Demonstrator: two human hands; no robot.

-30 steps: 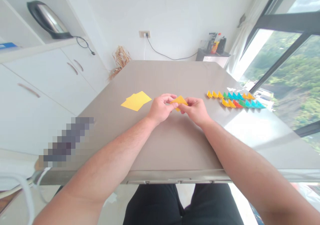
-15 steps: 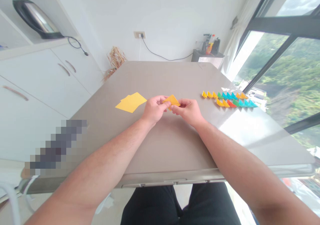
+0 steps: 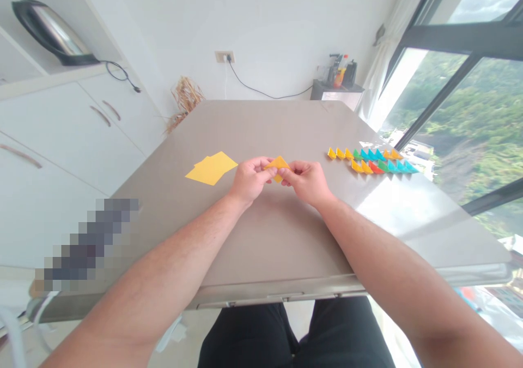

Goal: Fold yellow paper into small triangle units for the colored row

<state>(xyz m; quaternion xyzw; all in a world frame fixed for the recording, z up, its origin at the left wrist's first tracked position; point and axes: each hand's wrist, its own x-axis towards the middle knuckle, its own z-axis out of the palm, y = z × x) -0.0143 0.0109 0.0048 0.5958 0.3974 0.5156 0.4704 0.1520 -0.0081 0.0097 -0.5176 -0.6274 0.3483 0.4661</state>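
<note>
A small folded piece of orange-yellow paper (image 3: 279, 163) is held up over the middle of the table, its pointed top showing above my fingers. My left hand (image 3: 250, 181) pinches its left side, thumb on the near face. On the other side my right hand (image 3: 307, 181) grips it in the same way, and both thumbs come close together at the centre. Fingers cover most of the paper's lower part. Left of my left hand lie a few overlapping yellow paper sheets (image 3: 211, 169), flat on the table.
Two rows of small folded paper boats (image 3: 368, 166) in yellow, green, blue, red and orange stand on the table (image 3: 261, 123) at the right. A pixelated dark object (image 3: 90, 243) lies near the left edge. Beyond the table, a small cabinet (image 3: 339, 94) holds bottles.
My thumbs have moved closer together on the folded paper, the right one shifting inward and up. The whole view has shifted slightly; the sheets and boats stay put.
</note>
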